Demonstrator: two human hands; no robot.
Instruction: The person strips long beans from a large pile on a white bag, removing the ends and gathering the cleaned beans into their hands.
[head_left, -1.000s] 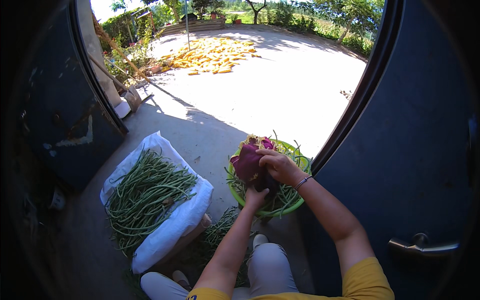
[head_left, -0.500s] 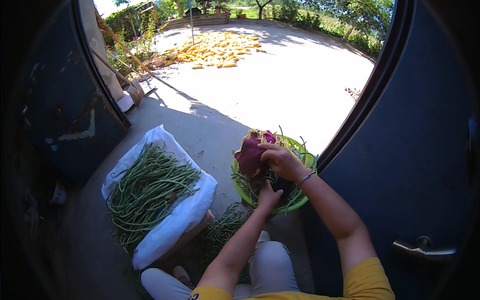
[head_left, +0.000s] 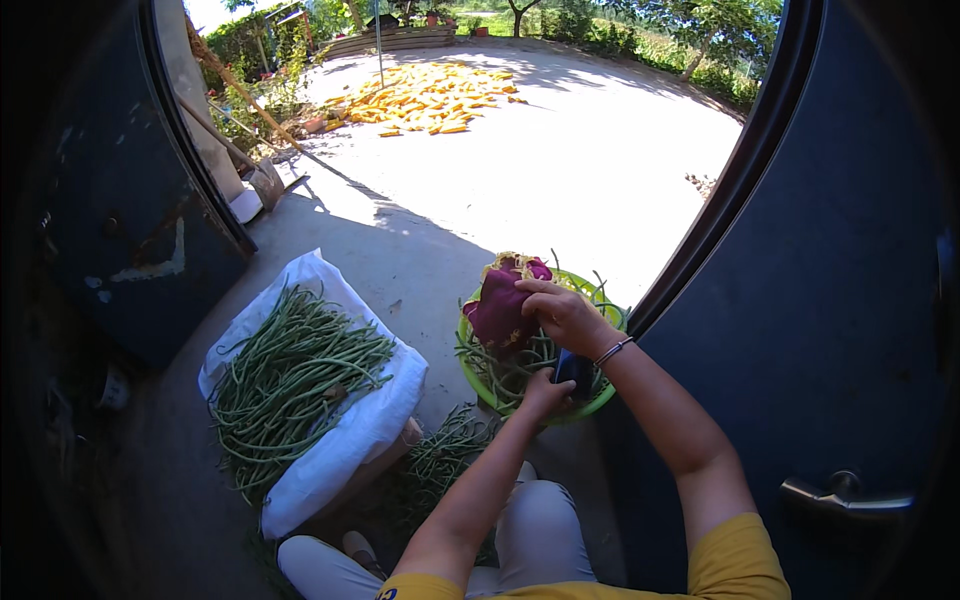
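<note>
A green plastic basket (head_left: 477, 383) with long green beans (head_left: 512, 374) in it stands in front of me. Over its far left part, my right hand (head_left: 568, 318) has its fingers closed on a purple cloth (head_left: 499, 311) with a frilly yellowish edge. My left hand (head_left: 545, 394) is lower, at the basket's near side, its fingers closed round a dark, smooth object (head_left: 573, 376) with a straight, shiny edge. What kind of object this is stays unclear, and part of it is hidden by the hand.
To the left, a white sack (head_left: 385, 411) bears a big heap of long green beans (head_left: 295, 375). More beans (head_left: 447, 452) lie on the floor by my feet. Dark door leaves (head_left: 790, 330) stand on both sides. Corn cobs (head_left: 435, 98) are spread outside, and a shovel (head_left: 266, 184) leans at left.
The purple cloth has shifted slightly off the dark object, which shows more now, as do the beans beneath. Both hands keep their grip, and the whole view has moved a little.
</note>
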